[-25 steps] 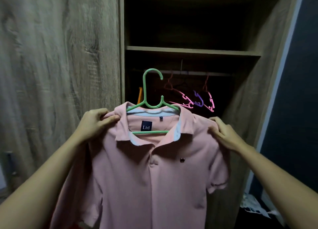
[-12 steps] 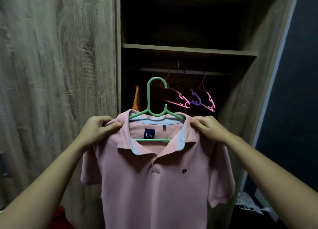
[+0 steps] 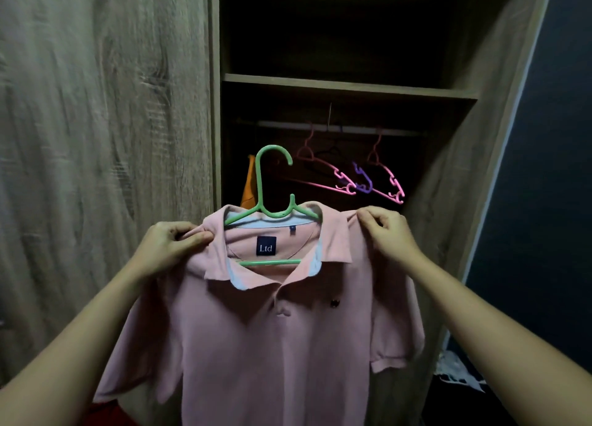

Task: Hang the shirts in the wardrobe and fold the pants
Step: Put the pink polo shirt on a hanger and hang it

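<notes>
As left hand [image 3: 169,246] and right hand [image 3: 389,233] grip shirt [image 3: 272,345], hangers [image 3: 344,185] in wardrobe [image 3: 349,87]

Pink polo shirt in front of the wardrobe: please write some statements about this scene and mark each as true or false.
1. The pink polo shirt is on a green hanger. True.
2. The green hanger's hook is over the rail. False: the hook is held below the rail, not hung.
3. The left hand and the right hand each pinch a shoulder of the shirt. True.
4. The rail is bare. False: pink hangers hang on it.
</notes>
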The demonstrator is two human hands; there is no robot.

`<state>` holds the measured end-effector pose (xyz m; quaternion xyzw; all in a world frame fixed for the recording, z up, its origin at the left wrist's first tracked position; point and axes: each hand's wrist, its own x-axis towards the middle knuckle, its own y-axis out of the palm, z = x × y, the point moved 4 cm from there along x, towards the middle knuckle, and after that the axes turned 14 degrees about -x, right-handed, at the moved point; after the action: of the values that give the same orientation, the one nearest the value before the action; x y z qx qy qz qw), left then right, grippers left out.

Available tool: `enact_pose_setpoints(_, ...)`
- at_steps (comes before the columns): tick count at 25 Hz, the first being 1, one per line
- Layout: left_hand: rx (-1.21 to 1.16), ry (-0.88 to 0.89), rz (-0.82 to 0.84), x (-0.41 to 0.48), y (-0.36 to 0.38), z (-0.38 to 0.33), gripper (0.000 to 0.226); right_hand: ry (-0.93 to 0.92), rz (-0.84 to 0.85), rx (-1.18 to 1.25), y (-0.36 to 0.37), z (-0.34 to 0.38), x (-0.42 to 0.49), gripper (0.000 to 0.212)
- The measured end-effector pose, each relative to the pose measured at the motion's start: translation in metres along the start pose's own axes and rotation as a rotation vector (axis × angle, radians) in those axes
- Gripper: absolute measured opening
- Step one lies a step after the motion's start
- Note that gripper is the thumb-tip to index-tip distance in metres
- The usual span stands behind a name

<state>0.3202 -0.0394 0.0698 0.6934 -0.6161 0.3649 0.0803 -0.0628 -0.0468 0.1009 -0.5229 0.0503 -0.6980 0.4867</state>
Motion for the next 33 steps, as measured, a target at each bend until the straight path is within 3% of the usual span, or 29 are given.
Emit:
enact_pose_setpoints(3, -0.032, -0.028, 0.03, 0.003, 0.002, 0.002, 0.014, 0.116, 0.049, -0.016, 0.006, -0.008, 0.006, 0.028)
enact_pose_setpoints(5, -0.064, -0.035, 0.031, 0.004, 0.001, 0.003, 0.029, 0.083, 0.185, -0.263, 0.005, -0.021, 0.012, 0.023)
enact_pose_setpoints(7, -0.08, -0.045, 0.026, 0.005, -0.003, 0.007, 0.039, 0.006, 0.217, -0.413, -0.005, -0.026, 0.015, 0.022)
enact_pose_setpoints(9, -0.079, -0.053, 0.02, 0.006, -0.006, 0.006, 0.029, -0.135, 0.236, -0.355, -0.007, -0.014, 0.015, 0.031)
enact_pose_setpoints(11, -0.072, -0.039, 0.017, 0.009, -0.003, 0.001, 0.017, -0.259, 0.363, -0.323, 0.005, 0.009, 0.01, 0.046)
enact_pose_setpoints(13, -0.091, -0.032, 0.045, 0.013, 0.005, -0.009, 0.011, -0.272, 0.424, -0.32, 0.02, 0.019, 0.006, 0.046)
enact_pose_setpoints(17, -0.15, -0.065, 0.08, 0.019, 0.0, -0.012, 0.019, -0.114, 0.21, -0.261, 0.015, 0.017, 0.011, 0.026)
enact_pose_setpoints(19, -0.257, -0.135, 0.027, 0.013, -0.016, 0.005, 0.003, -0.091, 0.137, -0.289, 0.009, 0.025, 0.013, 0.028)
enact_pose_setpoints(21, -0.294, -0.272, 0.115, -0.004, -0.02, 0.027, 0.025, -0.053, 0.077, -0.31, 0.0, 0.024, 0.017, 0.026)
enact_pose_setpoints(23, -0.067, -0.455, 0.255, -0.028, -0.018, 0.052, 0.035, -0.032, 0.021, -0.313, -0.015, 0.021, 0.022, 0.024)
enact_pose_setpoints(24, 0.093, -0.496, 0.235, -0.035, -0.023, 0.065, 0.038, -0.034, 0.003, -0.318, -0.023, 0.02, 0.024, 0.026)
enact_pose_setpoints(27, 0.352, -0.521, -0.01, -0.038, -0.051, 0.078, 0.046, -0.015, 0.021, -0.318, -0.033, 0.015, 0.023, 0.02)
enact_pose_setpoints(29, 0.441, -0.617, 0.224, -0.034, -0.053, 0.075, 0.044, -0.013, 0.048, -0.313, -0.031, 0.009, 0.02, 0.015)
enact_pose_setpoints(31, 0.275, -0.596, 0.454, -0.028, -0.046, 0.052, 0.05, -0.034, 0.062, -0.303, -0.027, 0.005, 0.017, 0.012)
enact_pose_setpoints(33, -0.136, -0.454, 0.377, -0.015, -0.037, 0.013, 0.071, -0.05, 0.087, -0.282, -0.021, 0.0, 0.017, 0.013)
